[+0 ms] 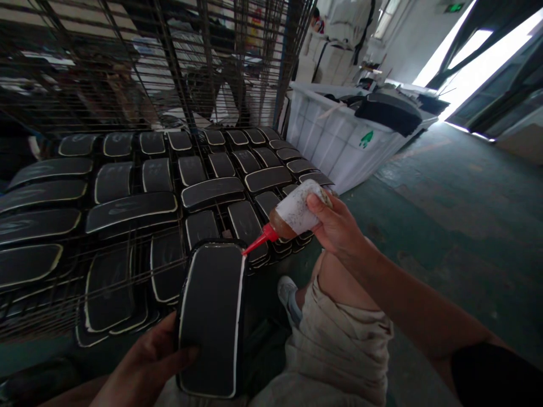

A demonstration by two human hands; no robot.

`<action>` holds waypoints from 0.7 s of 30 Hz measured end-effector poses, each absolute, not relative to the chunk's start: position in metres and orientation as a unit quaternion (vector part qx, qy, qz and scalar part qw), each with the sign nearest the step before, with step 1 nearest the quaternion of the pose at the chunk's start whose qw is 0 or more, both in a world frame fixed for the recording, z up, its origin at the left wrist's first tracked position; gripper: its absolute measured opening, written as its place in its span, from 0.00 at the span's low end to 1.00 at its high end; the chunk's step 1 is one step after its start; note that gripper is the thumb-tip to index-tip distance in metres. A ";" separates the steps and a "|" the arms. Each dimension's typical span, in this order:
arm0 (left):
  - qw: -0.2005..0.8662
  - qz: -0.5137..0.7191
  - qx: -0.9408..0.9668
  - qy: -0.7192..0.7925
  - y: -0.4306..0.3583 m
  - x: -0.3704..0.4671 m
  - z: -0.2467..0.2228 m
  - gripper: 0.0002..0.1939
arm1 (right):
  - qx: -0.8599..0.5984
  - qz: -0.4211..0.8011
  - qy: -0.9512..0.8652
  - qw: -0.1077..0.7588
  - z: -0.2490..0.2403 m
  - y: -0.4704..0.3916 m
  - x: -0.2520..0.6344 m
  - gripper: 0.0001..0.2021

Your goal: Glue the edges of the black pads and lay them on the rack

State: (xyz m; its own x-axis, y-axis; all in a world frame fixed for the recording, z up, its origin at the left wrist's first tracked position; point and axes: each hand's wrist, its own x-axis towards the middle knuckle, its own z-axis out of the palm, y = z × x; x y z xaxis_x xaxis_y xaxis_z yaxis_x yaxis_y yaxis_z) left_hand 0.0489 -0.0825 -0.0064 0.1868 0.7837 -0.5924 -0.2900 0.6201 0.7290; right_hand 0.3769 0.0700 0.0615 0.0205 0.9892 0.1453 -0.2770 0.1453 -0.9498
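Black panel [212,316] sits pinched by your left hand's fingers [186,357], thumb on its face. Your right hand's fingers [320,208] wrap closed around the bottle [294,212], its red nozzle [259,241] at the panel's upper right corner.

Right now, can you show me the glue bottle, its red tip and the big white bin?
bottle [296,212], head view, on its pale side
red tip [257,241], head view, midway along the nozzle
white bin [335,144], head view, on its near wall
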 end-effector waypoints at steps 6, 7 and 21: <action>0.744 0.342 0.275 0.503 -0.077 0.044 -0.012 0.22 | -0.398 0.514 -0.435 0.623 0.050 0.068 0.374 0.27; 0.745 0.341 0.280 0.501 -0.077 0.044 -0.012 0.22 | -0.400 0.515 -0.433 0.622 0.049 0.067 0.373 0.27; 0.766 0.350 0.245 0.481 -0.075 0.047 -0.012 0.18 | -0.432 0.525 -0.450 0.578 0.043 0.032 0.361 0.24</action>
State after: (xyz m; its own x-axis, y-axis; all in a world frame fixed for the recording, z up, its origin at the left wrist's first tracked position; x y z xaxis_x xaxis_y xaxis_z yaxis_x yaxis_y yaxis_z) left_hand 0.0472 -0.0754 -0.0121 0.2926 0.7708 -0.5660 -0.3001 0.6360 0.7109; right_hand 0.3613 0.0324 0.0427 0.0422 0.9969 0.0671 -0.2184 0.0748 -0.9730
